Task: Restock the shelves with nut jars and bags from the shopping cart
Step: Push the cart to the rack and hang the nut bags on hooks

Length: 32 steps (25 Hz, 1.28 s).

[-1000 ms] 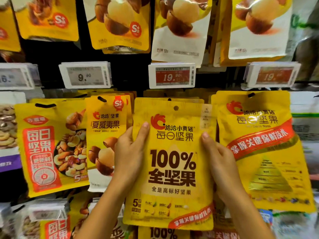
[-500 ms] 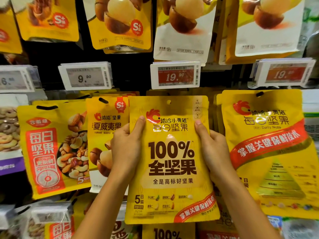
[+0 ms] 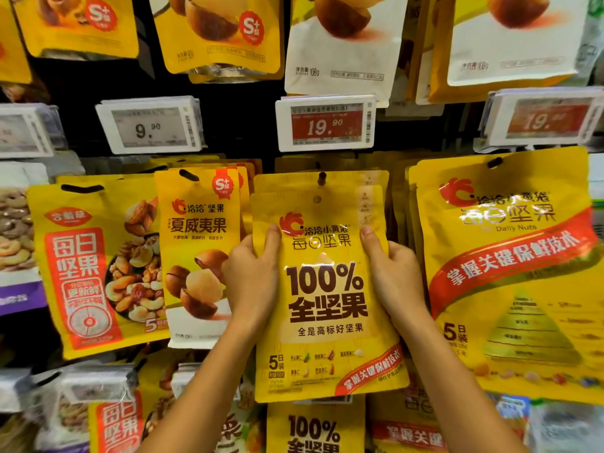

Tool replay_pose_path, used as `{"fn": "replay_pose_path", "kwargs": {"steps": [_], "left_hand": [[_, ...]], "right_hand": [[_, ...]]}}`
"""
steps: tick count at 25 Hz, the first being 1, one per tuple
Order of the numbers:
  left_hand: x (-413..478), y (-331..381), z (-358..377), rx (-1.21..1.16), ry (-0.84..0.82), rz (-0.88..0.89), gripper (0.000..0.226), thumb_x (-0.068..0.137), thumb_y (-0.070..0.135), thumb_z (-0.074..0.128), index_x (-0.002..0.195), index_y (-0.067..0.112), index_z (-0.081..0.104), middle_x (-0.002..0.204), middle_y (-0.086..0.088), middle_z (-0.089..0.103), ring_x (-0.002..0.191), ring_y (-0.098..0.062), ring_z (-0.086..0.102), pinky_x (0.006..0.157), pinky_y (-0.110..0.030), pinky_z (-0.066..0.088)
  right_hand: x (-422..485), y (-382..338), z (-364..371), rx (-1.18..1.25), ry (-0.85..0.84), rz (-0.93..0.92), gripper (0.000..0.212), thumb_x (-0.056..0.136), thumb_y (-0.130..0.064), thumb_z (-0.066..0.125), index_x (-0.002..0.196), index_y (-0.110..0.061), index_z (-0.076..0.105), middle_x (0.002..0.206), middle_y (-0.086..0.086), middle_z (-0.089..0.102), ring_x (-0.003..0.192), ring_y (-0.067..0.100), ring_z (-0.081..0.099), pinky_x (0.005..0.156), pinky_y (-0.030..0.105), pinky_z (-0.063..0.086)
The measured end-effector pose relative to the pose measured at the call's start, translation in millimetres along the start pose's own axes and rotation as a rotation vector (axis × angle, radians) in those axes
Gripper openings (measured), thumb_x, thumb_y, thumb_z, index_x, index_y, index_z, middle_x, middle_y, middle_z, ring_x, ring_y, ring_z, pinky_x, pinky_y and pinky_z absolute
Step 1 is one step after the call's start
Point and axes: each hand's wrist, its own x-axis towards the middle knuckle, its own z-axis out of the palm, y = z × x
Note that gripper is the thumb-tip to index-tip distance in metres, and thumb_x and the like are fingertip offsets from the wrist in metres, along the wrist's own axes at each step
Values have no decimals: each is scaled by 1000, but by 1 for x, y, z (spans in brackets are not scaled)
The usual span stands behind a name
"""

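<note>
- Your left hand (image 3: 251, 276) and right hand (image 3: 395, 276): each grips a side edge of the flat yellow foil nut bag (image 3: 327, 295), thumbs in front, fingers hidden behind.
- Bag: against the hanging stock, its hole just below the dark peg tip (image 3: 322, 178).
- Red price label (image 3: 327, 124): above, small print illegible.

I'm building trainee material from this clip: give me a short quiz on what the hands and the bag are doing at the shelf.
1. True or false: the left hand and the right hand both grip the 100% bag.
2. The price tag straight above that bag reads: A 9.90, B 19.90, C 29.90.
3. Fill in: the bag's hole lies ___ the peg.
Key: 1 true; 2 B; 3 below.
</note>
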Motion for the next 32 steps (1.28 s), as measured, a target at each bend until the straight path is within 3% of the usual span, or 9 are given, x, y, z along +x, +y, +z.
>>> {"fn": "replay_pose_path", "kwargs": {"steps": [3, 6, 9, 14, 18, 21, 25, 30, 32], "left_hand": [[-7, 0, -4, -91, 26, 75, 20, 94, 30, 53, 75, 23, 57, 68, 9, 68, 68, -7, 67, 59, -25, 54], [1, 13, -6, -188, 2, 98, 11, 92, 25, 57, 82, 27, 56, 78, 4, 69, 77, -17, 69, 66, -36, 59], [7, 23, -5, -212, 9, 99, 23, 90, 34, 59, 72, 21, 56, 71, 1, 69, 69, -16, 69, 58, -29, 56], [20, 29, 0, -198, 42, 37, 45, 87, 37, 63, 79, -6, 59, 77, -22, 68, 74, -41, 65, 71, -55, 53], [16, 36, 3, -190, 61, 98, 42, 88, 36, 63, 75, -5, 59, 72, -19, 68, 69, -40, 65, 64, -55, 53], [20, 36, 4, -206, 79, 105, 43, 88, 35, 63, 75, -6, 58, 75, -24, 67, 72, -43, 63, 67, -56, 52], [26, 30, 7, -227, 89, 85, 43, 88, 33, 63, 81, -9, 59, 81, -28, 66, 77, -45, 63, 71, -58, 51], [23, 19, 12, -102, 102, 153, 34, 90, 35, 59, 76, 4, 58, 72, -10, 66, 71, -31, 64, 63, -40, 53], [13, 10, 15, 46, 155, 295, 23, 93, 30, 57, 99, 8, 57, 90, -4, 64, 88, -24, 61, 71, -19, 49]], "right_hand": [[-9, -4, -5, 34, 6, -105, 28, 94, -37, 48, 79, -21, 65, 74, 2, 73, 67, 12, 70, 57, 24, 57], [-3, -22, -7, 108, 36, -152, 20, 93, -29, 53, 76, -25, 62, 83, 8, 73, 73, 20, 71, 62, 35, 60], [9, -35, -2, 180, 34, -115, 25, 89, -42, 56, 75, -23, 65, 78, 6, 74, 73, 19, 71, 64, 34, 59], [24, -38, 7, 143, 119, -47, 34, 90, -40, 57, 71, -13, 65, 76, 15, 71, 78, 35, 68, 74, 49, 54], [22, -36, 5, 180, 166, -63, 36, 91, -37, 56, 76, -6, 65, 75, 17, 69, 72, 34, 68, 68, 45, 56], [23, -42, 8, 182, 190, -138, 34, 92, -36, 55, 67, -14, 60, 69, 13, 66, 69, 32, 65, 63, 39, 53], [30, -44, 9, 126, 198, -161, 34, 92, -37, 55, 65, -18, 61, 58, -3, 66, 59, 13, 65, 52, 23, 51], [31, -29, 10, 2, 225, -190, 34, 93, -40, 51, 72, -15, 60, 66, 3, 66, 62, 14, 63, 54, 23, 50], [24, -20, 17, -118, 332, -305, 25, 95, -36, 50, 87, -14, 57, 78, -6, 62, 66, 4, 56, 58, 11, 48]]}}
